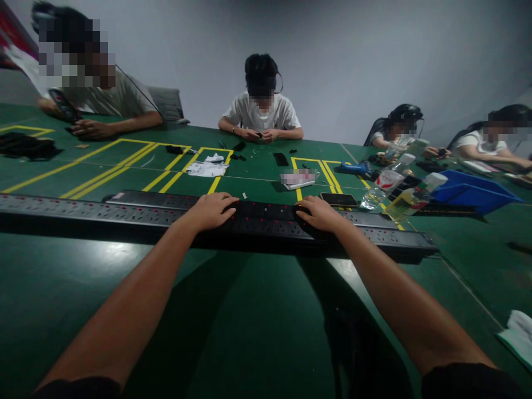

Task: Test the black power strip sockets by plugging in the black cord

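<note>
Two long black power strips [266,226], dotted with red switches and sockets, lie side by side across the green table in front of me. My left hand [211,212] is closed over the rear strip left of its middle, fingers toward the far edge and thumb nearer me. On the right part of the same strip, my right hand [318,213] grips in a mirrored way, palm down. The fingertips of both hands are partly hidden. Between the hands, a stretch of sockets shows. A dark phone [338,200] lies just behind my right hand.
Plastic bottles [384,180] and a blue bin [474,191] stand at the right. Beyond the strips lie white papers [208,167], a pinkish-white packet [300,178], a blue tool [353,168] and yellow tape lines. Several people [261,116] sit around the table's far side.
</note>
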The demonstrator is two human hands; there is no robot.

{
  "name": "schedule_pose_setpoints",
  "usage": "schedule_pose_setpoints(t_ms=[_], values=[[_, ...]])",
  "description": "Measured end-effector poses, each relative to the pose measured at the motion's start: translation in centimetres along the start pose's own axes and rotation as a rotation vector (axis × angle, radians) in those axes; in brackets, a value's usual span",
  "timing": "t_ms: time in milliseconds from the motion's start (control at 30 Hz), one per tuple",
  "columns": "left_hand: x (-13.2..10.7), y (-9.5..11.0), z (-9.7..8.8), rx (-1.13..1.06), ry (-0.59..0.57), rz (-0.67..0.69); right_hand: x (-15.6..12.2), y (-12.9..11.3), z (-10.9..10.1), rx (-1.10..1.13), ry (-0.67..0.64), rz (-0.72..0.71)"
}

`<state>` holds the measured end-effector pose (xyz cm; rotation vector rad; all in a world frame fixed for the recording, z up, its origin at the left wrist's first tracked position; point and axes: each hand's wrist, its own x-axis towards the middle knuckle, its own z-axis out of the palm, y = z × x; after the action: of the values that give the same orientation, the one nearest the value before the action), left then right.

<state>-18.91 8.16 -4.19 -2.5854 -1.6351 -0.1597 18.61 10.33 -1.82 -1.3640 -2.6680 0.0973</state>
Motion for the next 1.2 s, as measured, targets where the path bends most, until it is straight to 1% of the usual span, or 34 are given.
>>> schedule_pose_setpoints(t_ms=[67, 133, 200, 267, 367, 433, 567, 733, 833, 967, 1067, 1200], values=[[-0.1, 0.8, -0.7, 0.011, 0.022, 0.03, -1.7, -0.5, -0.5, -0.014, 0.035, -0.008], [-0.2, 2.2, -1.7, 0.01, 0.007, 0.078, -3.9, -0.8, -0.9, -0.031, 0.04, -0.035], [-0.4, 3.9, -2.6, -0.044, -0.033, 0.112, -6.0, -1.0, -1.2, -0.05, 0.033, -0.038], [-0.7, 5.7, -3.3, -0.101, -0.101, 0.159, -7.9, -0.9, -1.3, -0.091, 0.045, -0.005], [-1.2, 7.9, -3.5, -0.075, -0.101, 0.121, -9.7, -0.5, -0.8, -0.183, 0.085, 0.096], [-1.4, 8.7, -3.3, -0.05, -0.104, 0.09, -10.2, -0.1, -0.3, -0.229, 0.116, 0.151], [-1.2, 9.1, -2.4, -0.033, -0.078, 0.049, -10.1, 0.2, 0.2, -0.247, 0.146, 0.162], [-0.5, 8.9, -1.9, -0.039, -0.076, 0.043, -9.7, 0.2, -0.1, -0.253, 0.121, 0.141], [-0.6, 8.9, -2.1, -0.035, -0.107, 0.086, -9.7, 0.2, -0.5, -0.245, 0.085, 0.119], [-1.4, 9.3, -3.0, -0.008, -0.164, 0.154, -10.5, 0.6, -0.7, -0.218, 0.042, 0.083], [-1.9, 10.1, -3.5, -0.027, -0.198, 0.131, -11.6, 1.6, -0.6, -0.207, 0.033, 0.091], [-2.0, 11.1, -3.7, -0.087, -0.279, 0.101, -12.7, 2.8, -0.6, -0.207, 0.037, 0.135]])
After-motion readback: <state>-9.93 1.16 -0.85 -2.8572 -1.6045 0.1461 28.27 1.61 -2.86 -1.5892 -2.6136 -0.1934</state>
